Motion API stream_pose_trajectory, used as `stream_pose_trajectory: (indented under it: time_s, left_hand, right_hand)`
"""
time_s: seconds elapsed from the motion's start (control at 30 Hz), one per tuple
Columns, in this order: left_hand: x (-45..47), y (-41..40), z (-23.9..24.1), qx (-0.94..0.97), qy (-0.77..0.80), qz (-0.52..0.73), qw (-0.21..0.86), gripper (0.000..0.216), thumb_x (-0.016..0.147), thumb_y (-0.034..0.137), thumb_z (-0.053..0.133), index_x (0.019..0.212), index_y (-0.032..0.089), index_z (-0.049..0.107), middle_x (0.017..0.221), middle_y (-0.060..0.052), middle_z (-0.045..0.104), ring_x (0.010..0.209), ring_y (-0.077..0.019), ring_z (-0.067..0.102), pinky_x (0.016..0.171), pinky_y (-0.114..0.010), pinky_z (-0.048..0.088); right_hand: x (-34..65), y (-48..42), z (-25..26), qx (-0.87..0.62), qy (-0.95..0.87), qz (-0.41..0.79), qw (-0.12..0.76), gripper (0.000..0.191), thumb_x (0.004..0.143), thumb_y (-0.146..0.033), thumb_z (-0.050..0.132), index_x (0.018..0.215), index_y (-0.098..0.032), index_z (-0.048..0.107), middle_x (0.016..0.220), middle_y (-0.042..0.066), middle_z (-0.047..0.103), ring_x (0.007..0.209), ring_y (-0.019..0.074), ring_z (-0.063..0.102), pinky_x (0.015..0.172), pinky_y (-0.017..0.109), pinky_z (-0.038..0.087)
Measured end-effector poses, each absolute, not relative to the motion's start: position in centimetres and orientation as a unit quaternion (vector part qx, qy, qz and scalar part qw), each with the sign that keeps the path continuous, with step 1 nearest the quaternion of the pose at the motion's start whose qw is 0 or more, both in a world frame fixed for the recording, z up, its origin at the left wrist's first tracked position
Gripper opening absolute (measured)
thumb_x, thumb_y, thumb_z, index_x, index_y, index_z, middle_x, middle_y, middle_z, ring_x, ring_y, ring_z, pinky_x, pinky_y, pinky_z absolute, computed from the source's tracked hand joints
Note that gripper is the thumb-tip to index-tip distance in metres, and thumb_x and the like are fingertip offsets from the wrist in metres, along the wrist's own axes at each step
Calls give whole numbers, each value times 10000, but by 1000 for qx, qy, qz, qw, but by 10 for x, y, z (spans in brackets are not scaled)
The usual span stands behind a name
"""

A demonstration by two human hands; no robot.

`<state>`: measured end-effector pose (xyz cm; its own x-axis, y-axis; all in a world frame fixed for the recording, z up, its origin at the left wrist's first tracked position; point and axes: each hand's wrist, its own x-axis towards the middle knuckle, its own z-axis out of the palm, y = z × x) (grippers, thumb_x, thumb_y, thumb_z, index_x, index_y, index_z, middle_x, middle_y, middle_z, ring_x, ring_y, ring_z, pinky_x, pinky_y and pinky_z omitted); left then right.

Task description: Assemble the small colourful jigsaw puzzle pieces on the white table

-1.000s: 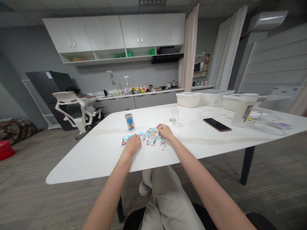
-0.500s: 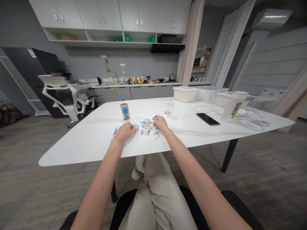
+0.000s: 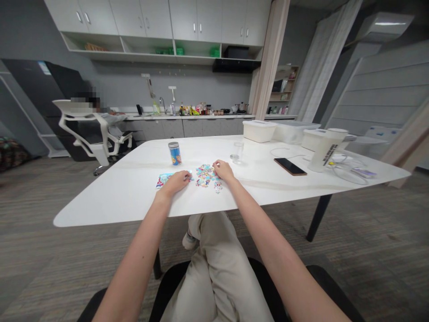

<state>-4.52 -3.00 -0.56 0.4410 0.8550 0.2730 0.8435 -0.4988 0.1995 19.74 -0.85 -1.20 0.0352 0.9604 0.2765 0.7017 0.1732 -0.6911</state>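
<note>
A loose pile of small colourful jigsaw puzzle pieces (image 3: pixel 205 175) lies on the white table in front of me. At its right edge is my right hand (image 3: pixel 224 170), fingers closed in a pinch; whatever they hold is too small to make out. My left hand (image 3: pixel 177 181) rests over a bright printed picture sheet (image 3: pixel 162 180), left of the pile, and covers its middle. Its fingers are bent together near the sheet's right end, and their contents are hidden. Behind the left hand stands a blue printed canister (image 3: pixel 174 154) with a grey lid.
A clear jar (image 3: pixel 238 150) and a clear round lid (image 3: pixel 234 157) stand behind the pile. To the right are a phone (image 3: pixel 290 166), a white tumbler (image 3: pixel 326 151), cables and white storage boxes (image 3: pixel 259 131). A person sits in a white chair (image 3: pixel 100 129) at far left.
The view has shifted slightly. Both hands stay in nearly the same places, with the left fingers moved a little at the sheet's right end.
</note>
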Motion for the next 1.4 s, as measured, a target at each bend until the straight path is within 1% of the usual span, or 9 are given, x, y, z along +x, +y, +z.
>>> stream_pose_trajectory:
  time_s: [0.1, 0.23, 0.47, 0.6, 0.7, 0.77, 0.93, 1.13, 1.4]
  left_hand:
    - [-49, -27, -7, 848, 500, 176, 16, 280, 820, 195, 494, 1001, 157, 704, 1050, -102, 729, 970, -237, 676, 908, -324, 505]
    - [-54, -19, -14, 877, 444, 181, 26, 303, 868, 219, 459, 1019, 175, 719, 1101, -90, 714, 1029, -221, 655, 958, -331, 490]
    - [-45, -18, -18, 903, 398, 161, -3, 430, 880, 131, 361, 1126, 188, 709, 1201, -109, 644, 1103, -207, 613, 1021, -336, 446]
    - [-37, -27, -12, 904, 390, 174, -8, 416, 905, 174, 347, 1171, 162, 667, 1211, -118, 638, 1128, -220, 599, 1027, -347, 439]
    - [-34, -34, -7, 897, 401, 187, 8, 399, 921, 317, 410, 1196, 133, 632, 1219, -137, 639, 1084, -250, 619, 1007, -382, 452]
    - [-34, -37, -5, 896, 403, 184, 18, 433, 898, 414, 476, 1197, 140, 626, 1228, -134, 640, 1065, -262, 627, 991, -392, 459]
    - [-33, -40, -2, 910, 375, 174, 29, 412, 856, 498, 553, 1086, 182, 687, 1155, -100, 691, 1086, -257, 624, 985, -363, 451]
    - [-26, -39, -3, 920, 359, 157, -9, 332, 911, 405, 501, 1004, 175, 722, 1126, -113, 699, 1071, -259, 627, 982, -378, 455]
    - [-14, -45, -6, 912, 374, 148, -75, 326, 940, 350, 465, 1057, 147, 692, 1133, -139, 669, 1047, -266, 629, 959, -386, 466]
  right_hand:
    - [198, -8, -13, -617, -674, 174, 368, 187, 905, -281, 446, 885, -219, 621, 571, -60, 637, 436, 80, 539, 564, 191, 402]
    - [198, -6, -15, -618, -673, 176, 368, 180, 898, -269, 451, 890, -219, 623, 583, -60, 645, 424, 77, 532, 560, 190, 402]
    - [198, -6, -16, -613, -677, 175, 367, 194, 903, -273, 451, 913, -221, 638, 605, -53, 658, 441, 87, 547, 591, 201, 415]
    - [197, -6, -13, -634, -664, 137, 372, 215, 903, -290, 464, 907, -223, 668, 715, -6, 705, 698, 140, 646, 688, 220, 436]
    - [200, -5, -12, -668, -633, 102, 377, 228, 902, -281, 475, 913, -213, 693, 955, 44, 725, 911, 165, 644, 776, 232, 440]
    - [202, -4, -13, -692, -609, 99, 374, 245, 903, -242, 462, 927, -192, 702, 1023, 73, 712, 950, 174, 637, 811, 239, 440]
    - [206, -5, -14, -726, -567, 109, 373, 294, 900, -175, 412, 969, -157, 697, 1006, 118, 708, 963, 210, 640, 840, 277, 453]
    - [208, -3, -13, -734, -534, 117, 402, 304, 905, -179, 379, 989, -143, 668, 1082, 165, 675, 1025, 252, 623, 875, 314, 463]
    - [215, 3, -12, -709, -517, 164, 451, 322, 915, -206, 333, 981, -181, 647, 876, 87, 692, 858, 192, 648, 777, 264, 495]
